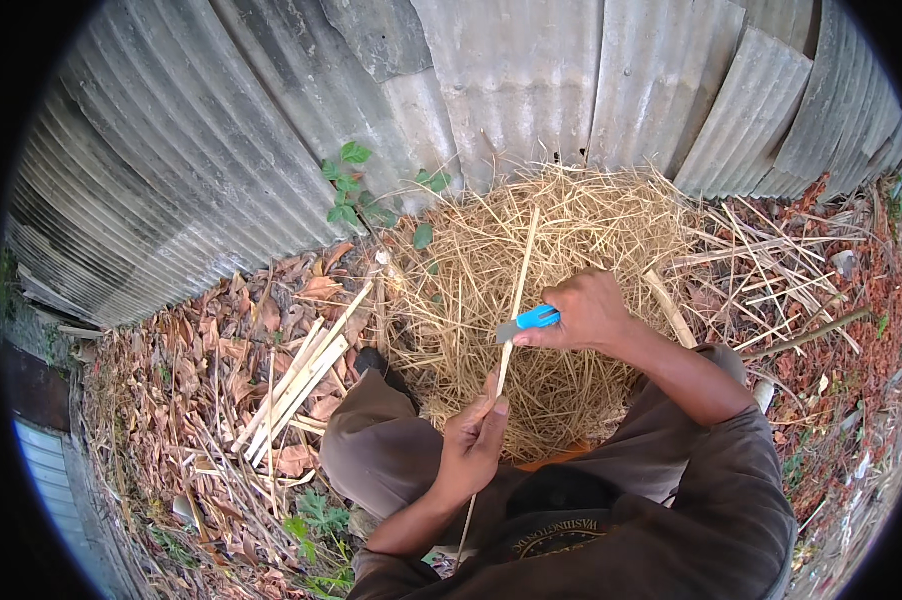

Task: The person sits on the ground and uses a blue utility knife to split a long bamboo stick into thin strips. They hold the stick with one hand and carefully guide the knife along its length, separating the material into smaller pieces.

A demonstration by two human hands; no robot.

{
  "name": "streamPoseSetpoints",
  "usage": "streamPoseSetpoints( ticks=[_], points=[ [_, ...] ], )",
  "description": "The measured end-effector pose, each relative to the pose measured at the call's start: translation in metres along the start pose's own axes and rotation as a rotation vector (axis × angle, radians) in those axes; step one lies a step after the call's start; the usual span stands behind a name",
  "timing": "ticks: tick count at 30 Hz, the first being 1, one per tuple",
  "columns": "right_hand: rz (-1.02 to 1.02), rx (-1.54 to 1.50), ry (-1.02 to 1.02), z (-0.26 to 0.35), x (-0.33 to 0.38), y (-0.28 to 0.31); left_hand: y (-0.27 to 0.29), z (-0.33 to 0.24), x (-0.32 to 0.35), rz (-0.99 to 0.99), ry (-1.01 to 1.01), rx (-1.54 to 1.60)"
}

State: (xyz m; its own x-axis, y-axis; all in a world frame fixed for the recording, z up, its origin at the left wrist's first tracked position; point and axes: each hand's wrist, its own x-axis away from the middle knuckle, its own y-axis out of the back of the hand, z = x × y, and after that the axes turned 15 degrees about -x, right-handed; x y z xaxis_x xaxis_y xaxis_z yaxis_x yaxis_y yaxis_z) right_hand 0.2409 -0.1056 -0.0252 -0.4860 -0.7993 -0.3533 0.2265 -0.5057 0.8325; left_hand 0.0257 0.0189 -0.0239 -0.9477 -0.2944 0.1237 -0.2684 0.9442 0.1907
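A thin pale strip, which looks like split bamboo (522,268), runs slanting from above the straw down past my lap. My left hand (474,440) is closed around its lower part, thumb uppermost. In my right hand (584,312) is a knife with a bright blue handle (539,317) and a short, broad grey blade (508,331). The blade lies against the strip, a little above my left hand. Fingers of my right hand hide part of the handle. Beneath both hands spreads a heap of fine, dry straw-like shavings (571,400).
Several cut pale strips (299,388) lie on brown leaves to the left. More thin sticks (771,262) are scattered at the right, and a thicker piece (669,308) rests by the heap. A corrugated metal fence (516,90) stands behind, with a green plant (347,188) at its foot.
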Motion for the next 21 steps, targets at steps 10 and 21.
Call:
streamPoseSetpoints(
  ticks=[10,21],
  points=[
    [0.061,-0.015,-0.058,-0.001,0.009,-0.008,0.007,0.003,0.007,0.059,0.060,-0.027],
    [0.040,-0.052,-0.167,-0.008,0.002,-0.007,0.005,0.001,0.005,0.025,0.023,-0.099]
  ],
)
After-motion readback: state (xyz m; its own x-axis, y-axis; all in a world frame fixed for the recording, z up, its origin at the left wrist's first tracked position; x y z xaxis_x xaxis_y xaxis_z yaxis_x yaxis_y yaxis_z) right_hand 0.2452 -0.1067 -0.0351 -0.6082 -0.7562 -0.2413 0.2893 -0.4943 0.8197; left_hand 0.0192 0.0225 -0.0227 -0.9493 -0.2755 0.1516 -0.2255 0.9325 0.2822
